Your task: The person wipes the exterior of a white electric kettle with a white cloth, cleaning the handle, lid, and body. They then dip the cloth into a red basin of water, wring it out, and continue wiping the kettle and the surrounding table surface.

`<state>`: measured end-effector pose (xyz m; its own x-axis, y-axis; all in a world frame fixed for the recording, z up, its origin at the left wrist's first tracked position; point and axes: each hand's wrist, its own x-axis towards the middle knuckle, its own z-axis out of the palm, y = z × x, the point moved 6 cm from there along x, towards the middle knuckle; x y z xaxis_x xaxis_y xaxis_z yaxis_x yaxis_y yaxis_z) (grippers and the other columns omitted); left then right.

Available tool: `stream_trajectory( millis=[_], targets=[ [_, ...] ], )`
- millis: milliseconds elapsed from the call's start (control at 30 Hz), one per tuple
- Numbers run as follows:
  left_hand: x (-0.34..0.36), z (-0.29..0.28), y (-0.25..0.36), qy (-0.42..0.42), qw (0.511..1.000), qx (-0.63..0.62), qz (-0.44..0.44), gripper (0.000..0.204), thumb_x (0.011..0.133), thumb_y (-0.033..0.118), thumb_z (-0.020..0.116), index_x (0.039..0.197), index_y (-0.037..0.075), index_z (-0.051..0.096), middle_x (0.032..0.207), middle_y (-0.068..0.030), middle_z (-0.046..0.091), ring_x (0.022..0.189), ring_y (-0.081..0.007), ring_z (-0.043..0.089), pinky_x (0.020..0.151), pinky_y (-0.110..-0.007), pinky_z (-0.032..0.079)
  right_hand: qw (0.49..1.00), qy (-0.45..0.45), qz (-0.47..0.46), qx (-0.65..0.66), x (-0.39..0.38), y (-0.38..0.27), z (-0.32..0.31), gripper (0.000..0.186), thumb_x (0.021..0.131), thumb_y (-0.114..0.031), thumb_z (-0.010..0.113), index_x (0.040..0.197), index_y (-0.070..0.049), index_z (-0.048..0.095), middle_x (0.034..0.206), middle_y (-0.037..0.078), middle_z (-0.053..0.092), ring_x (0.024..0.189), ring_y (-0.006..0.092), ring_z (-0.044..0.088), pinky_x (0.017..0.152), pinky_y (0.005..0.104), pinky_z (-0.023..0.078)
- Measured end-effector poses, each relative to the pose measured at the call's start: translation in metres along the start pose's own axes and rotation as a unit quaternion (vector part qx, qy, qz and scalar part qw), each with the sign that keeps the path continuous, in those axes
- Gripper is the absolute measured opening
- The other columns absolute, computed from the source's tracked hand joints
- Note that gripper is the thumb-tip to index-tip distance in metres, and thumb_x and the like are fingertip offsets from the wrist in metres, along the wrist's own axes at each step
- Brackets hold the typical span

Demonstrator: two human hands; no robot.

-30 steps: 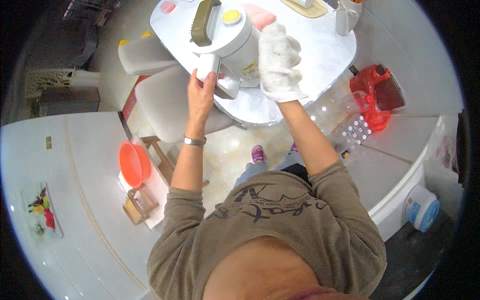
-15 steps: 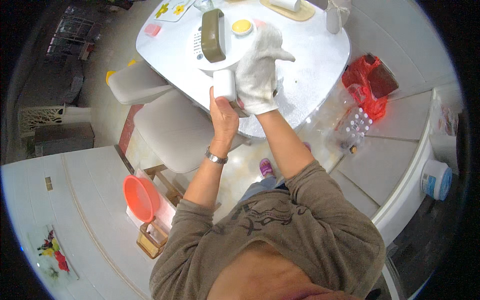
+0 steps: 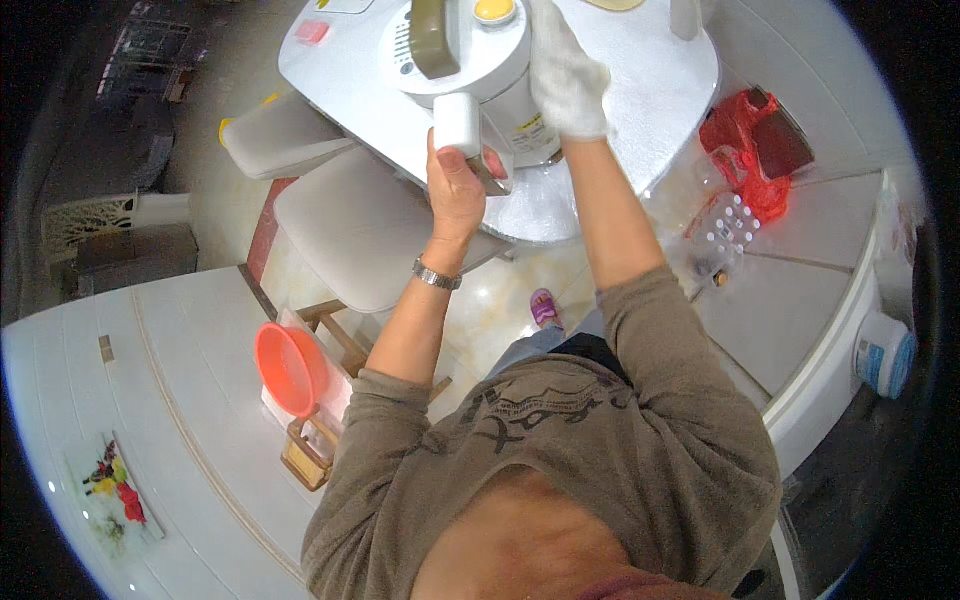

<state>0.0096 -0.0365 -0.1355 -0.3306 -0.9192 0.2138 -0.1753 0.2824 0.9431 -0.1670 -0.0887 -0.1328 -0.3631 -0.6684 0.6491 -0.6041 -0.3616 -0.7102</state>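
One white cylindrical lidded appliance point(image 3: 478, 72), on the glossy white surface point(image 3: 655, 90): your left hand point(image 3: 457, 195) has fingers around its blocky white side handle point(image 3: 457, 124), best held steady; your right hand's point(image 3: 568, 78) fingers, inside a white cloth mitt point(image 3: 578, 112) alongside, unreadable.

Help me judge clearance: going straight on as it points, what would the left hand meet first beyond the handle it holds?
Past the white handle, the left hand would probably meet the white appliance's body first, though depth is unclear.
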Motion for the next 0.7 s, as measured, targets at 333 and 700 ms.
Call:
stream_trajectory(
  millis=[333, 700],
  targets=[
    [-0.005, 0.001, 0.004, -0.002, 1.0, -0.007, -0.006, 0.078, 0.084, 0.071, 0.018, 0.108, -0.001, 0.038, 0.068, -0.0062, 0.054, 0.058, -0.0136, 0.054, 0.056, -0.025, 0.044, 0.994, -0.017, 0.101, 0.043, -0.09, -0.012, 0.009, 0.042, 0.088, -0.023, 0.052, 0.124, -0.003, 0.043, 0.116, 0.016, 0.051, 0.108, 0.0296, 0.05, 0.092, 0.0369, 0.042],
    [-0.006, -0.001, -0.014, -0.049, 0.997, -0.04, -0.034, 0.075, 0.088, 0.066, 0.007, 0.112, 0.002, 0.04, 0.076, -0.0113, 0.058, 0.072, -0.0171, 0.057, 0.068, -0.028, 0.046, 0.991, 0.005, 0.124, -0.06, -0.03, 0.005, -0.005, 0.035, 0.09, -0.025, 0.048, 0.115, -0.001, 0.049, 0.103, 0.013, 0.056, 0.088, 0.0254, 0.056, 0.076, 0.0361, 0.047]
  ],
)
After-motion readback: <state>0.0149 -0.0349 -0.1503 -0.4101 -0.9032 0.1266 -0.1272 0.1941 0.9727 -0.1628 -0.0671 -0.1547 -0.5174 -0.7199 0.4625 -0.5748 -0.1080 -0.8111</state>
